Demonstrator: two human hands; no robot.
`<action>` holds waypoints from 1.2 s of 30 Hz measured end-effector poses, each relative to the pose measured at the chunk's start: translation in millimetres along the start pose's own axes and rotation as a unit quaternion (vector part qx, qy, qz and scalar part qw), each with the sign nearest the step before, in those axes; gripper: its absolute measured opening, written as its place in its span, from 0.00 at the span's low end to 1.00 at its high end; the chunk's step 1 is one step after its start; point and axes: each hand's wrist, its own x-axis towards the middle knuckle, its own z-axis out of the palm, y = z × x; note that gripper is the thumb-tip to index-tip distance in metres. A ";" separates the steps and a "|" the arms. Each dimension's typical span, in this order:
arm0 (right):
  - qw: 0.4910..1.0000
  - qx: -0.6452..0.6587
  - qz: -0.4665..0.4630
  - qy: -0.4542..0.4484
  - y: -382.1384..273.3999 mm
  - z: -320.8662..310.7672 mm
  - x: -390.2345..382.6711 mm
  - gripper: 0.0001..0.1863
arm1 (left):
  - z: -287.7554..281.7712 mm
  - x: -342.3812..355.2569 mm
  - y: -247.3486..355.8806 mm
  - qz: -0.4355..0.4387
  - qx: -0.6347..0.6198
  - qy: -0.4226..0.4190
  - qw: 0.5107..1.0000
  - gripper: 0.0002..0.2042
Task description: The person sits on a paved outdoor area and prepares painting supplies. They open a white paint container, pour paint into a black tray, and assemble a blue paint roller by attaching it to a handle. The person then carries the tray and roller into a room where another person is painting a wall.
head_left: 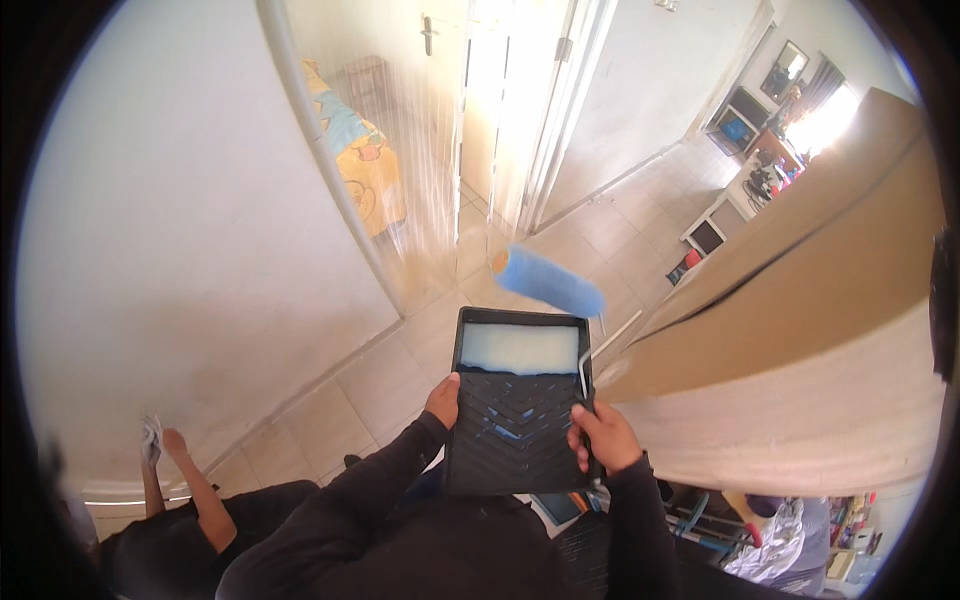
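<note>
A black paint tray [480, 455] is in front of me, with pale liquid paint [520, 347] in its far well and blue smears on its ribbed slope. My left hand [443, 400] grips the tray's left edge, fingers hidden beneath. At the right edge my right hand [608, 437] is closed around the handle of a paint roller [550, 283]; whether it also supports the tray I cannot tell. The roller's blue sleeve is beyond the tray's far edge, apart from the paint, and its bent metal frame runs along the tray's right side.
At the lower left, another person's hands hold a white cloth [151, 440] near the white wall [180, 230]. A see-through sheet [420, 200] hangs in the doorway ahead. Brown and cream covering [780, 350] fills the right side. Tiled floor [370, 385] runs between.
</note>
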 end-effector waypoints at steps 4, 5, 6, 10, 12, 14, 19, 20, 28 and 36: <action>0.989 0.114 0.026 -0.085 -86.9 -13.9 101.7 0.13 | 12.0 95.7 32.3 0.013 0.018 0.009 1.000 0.26; 0.983 0.141 0.026 -0.112 -98.0 -16.1 118.3 0.14 | 13.0 107.9 30.3 0.011 0.017 0.006 1.000 0.26; 0.978 0.160 0.032 -0.128 -110.8 -18.3 138.4 0.14 | 13.3 119.7 28.7 0.010 0.016 0.004 1.000 0.26; 0.957 0.219 0.056 -0.185 -183.9 -20.6 240.8 0.14 | 12.8 194.1 73.7 -0.002 0.006 0.014 1.000 0.26; 0.944 0.234 0.077 -0.219 -212.3 -22.6 285.1 0.14 | 16.4 219.2 78.0 -0.011 0.010 0.042 0.999 0.27; 0.942 0.223 0.060 -0.244 -246.3 -27.7 331.8 0.14 | 21.4 257.3 94.0 0.000 0.049 0.067 0.997 0.27; 0.936 0.166 0.074 -0.301 -340.0 -30.9 442.5 0.14 | 19.5 348.5 117.6 0.018 -0.045 0.109 0.993 0.29; 0.935 0.151 0.084 -0.309 -351.1 -32.6 456.8 0.14 | 24.5 356.3 118.8 0.016 -0.045 0.126 0.991 0.29; 0.934 0.114 0.086 -0.327 -438.7 -43.4 569.4 0.13 | 25.8 447.8 140.5 -0.017 -0.124 0.207 0.970 0.30; 0.944 0.068 0.071 -0.316 -519.3 -37.0 653.3 0.14 | -8.6 534.3 210.8 -0.065 -0.052 0.272 0.959 0.31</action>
